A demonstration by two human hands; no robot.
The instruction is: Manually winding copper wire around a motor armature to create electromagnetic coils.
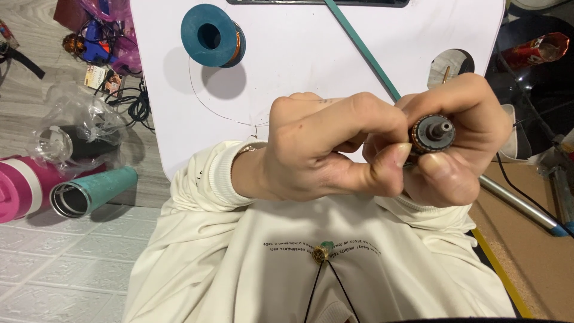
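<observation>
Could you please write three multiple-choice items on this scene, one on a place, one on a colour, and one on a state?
1. Where does the wire spool lie?
A. on the white board
B. on the floor
C. in the person's lap

2. What colour are the spool's flanges?
A. red
B. teal blue
C. yellow

3. How is the small motor rotor held?
A. it lies loose on the board
B. the left hand alone holds it
C. both hands grip it

Answers:
1 A, it sits on the white board, above the hands.
2 B, the round flange facing the camera is teal blue.
3 C, the left hand and the right hand both close their fingers around it.
</observation>
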